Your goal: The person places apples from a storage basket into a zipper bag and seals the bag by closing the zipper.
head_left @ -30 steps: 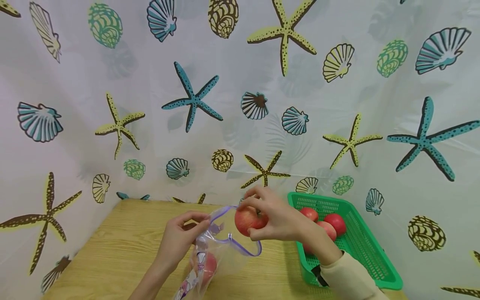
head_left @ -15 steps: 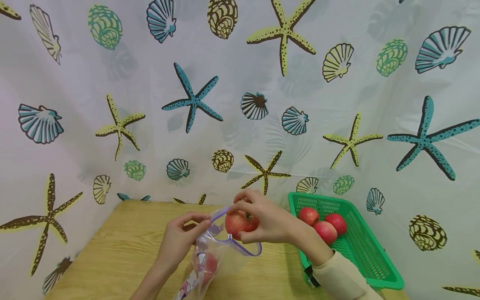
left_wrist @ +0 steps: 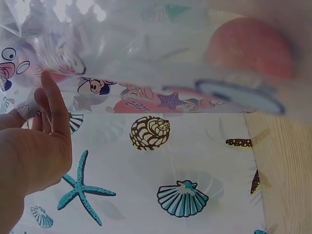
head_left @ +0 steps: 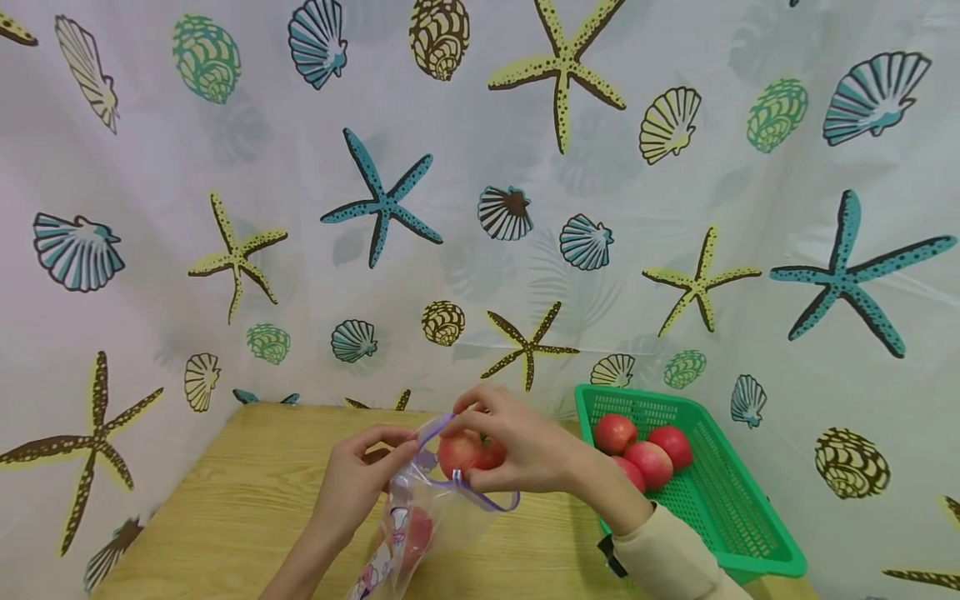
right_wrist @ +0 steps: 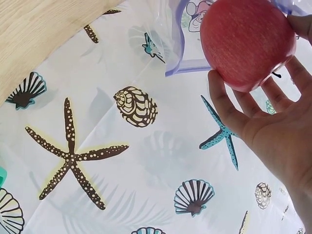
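Note:
My left hand [head_left: 362, 471] pinches the edge of a clear zip bag [head_left: 457, 517] with a purple zip rim and cartoon prints. The bag's mouth gapes toward the right, and a red apple [head_left: 417, 533] shows through its lower part. In the left wrist view the bag [left_wrist: 146, 53] stretches across the top, beyond the left hand [left_wrist: 39, 146]. My right hand [head_left: 517, 446] grips another apple [head_left: 459, 452] at the bag's mouth. Seen from the right wrist, fingers curl round this apple [right_wrist: 246, 41], stem toward the palm, with the purple rim right behind it.
A green plastic basket [head_left: 750, 492] stands on the right of the wooden table [head_left: 262, 475], with several apples [head_left: 649, 465] in its near left part. A white curtain [head_left: 465, 142] printed with shells and starfish hangs behind and on both sides.
My right hand has moved left with its apple, from the bag's right side into the mouth opening. More apples in the basket have come into sight. The left hand keeps its place.

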`<state>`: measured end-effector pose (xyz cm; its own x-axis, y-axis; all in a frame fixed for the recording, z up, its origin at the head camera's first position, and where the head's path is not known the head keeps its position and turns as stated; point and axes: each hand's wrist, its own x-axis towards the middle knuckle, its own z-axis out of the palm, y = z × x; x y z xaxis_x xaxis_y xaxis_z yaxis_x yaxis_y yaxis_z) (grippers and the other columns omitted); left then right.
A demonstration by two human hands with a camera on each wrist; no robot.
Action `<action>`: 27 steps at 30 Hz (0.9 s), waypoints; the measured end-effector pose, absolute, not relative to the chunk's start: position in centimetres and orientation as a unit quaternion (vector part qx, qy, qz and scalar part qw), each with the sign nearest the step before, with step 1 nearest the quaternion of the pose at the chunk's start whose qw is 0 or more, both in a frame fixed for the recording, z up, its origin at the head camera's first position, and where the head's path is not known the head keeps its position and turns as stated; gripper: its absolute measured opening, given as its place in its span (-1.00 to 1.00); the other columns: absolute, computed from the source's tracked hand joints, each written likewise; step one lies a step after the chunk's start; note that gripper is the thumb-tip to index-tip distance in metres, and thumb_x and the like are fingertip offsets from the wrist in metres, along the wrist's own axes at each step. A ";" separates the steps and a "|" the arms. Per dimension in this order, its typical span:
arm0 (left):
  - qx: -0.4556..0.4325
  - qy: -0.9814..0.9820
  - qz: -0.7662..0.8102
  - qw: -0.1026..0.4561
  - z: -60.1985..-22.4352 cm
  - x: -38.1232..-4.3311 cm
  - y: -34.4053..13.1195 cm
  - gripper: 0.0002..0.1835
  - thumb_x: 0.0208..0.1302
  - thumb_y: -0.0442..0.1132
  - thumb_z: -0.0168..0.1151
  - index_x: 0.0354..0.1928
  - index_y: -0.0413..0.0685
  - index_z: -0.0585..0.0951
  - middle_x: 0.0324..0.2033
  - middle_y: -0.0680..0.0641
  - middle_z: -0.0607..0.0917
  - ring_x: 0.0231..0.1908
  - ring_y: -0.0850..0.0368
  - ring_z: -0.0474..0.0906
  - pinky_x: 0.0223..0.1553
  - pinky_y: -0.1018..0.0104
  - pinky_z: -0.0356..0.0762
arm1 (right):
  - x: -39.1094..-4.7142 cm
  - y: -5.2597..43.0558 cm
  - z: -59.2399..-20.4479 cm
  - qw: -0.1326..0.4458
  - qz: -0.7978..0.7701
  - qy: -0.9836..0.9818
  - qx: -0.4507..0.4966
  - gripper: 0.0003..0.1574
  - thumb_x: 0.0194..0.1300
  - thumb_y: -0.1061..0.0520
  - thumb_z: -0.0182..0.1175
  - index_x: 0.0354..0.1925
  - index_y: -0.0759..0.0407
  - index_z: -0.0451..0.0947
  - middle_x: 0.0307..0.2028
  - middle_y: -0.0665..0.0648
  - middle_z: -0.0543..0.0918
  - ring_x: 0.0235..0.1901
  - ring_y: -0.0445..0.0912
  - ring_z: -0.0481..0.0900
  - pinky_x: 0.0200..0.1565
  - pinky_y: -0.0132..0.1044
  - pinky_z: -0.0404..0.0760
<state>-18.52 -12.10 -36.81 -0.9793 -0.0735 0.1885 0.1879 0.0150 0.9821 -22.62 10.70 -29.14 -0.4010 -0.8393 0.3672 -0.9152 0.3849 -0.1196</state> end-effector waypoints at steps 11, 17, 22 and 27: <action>-0.020 -0.710 -0.697 0.099 -36.9 -18.5 -12.4 -0.66 0.07 0.08 0.35 -0.19 0.04 0.68 -0.16 -0.04 0.65 -0.37 0.08 0.60 -0.43 0.33 0.60 | -22.3 9.8 -29.8 0.096 0.194 -0.808 0.548 -0.47 0.17 0.02 0.23 0.13 -0.09 0.43 0.19 0.01 0.29 0.11 -0.16 0.30 -0.02 -0.32 0.52; 0.003 -0.692 -0.708 0.141 -37.2 -18.7 -12.8 -0.65 0.12 0.05 0.31 -0.18 -0.03 0.64 -0.23 -0.07 0.61 -0.47 0.14 0.59 -0.50 0.32 0.58 | -22.0 10.3 -29.7 0.088 0.277 -0.770 0.567 -0.49 0.29 0.12 0.17 0.20 -0.04 0.35 0.25 0.06 0.25 0.22 -0.07 0.24 0.04 -0.20 0.52; 0.011 -0.694 -0.704 0.151 -37.2 -18.8 -13.2 -0.63 0.12 0.08 0.30 -0.17 -0.02 0.65 -0.18 -0.03 0.62 -0.43 0.15 0.60 -0.45 0.33 0.60 | -22.4 12.0 -29.6 0.100 0.285 -0.774 0.557 -0.51 0.29 0.18 0.16 0.17 -0.05 0.37 0.21 0.07 0.29 0.22 -0.07 0.24 0.04 -0.21 0.52; 0.017 -0.700 -0.699 0.145 -36.9 -18.8 -13.5 -0.60 0.11 0.11 0.30 -0.14 0.00 0.65 -0.13 -0.04 0.62 -0.39 0.13 0.61 -0.37 0.33 0.62 | -22.6 13.4 -29.8 0.088 0.288 -0.793 0.530 -0.52 0.29 0.19 0.16 0.15 -0.06 0.37 0.19 0.01 0.32 0.20 -0.09 0.27 0.01 -0.19 0.52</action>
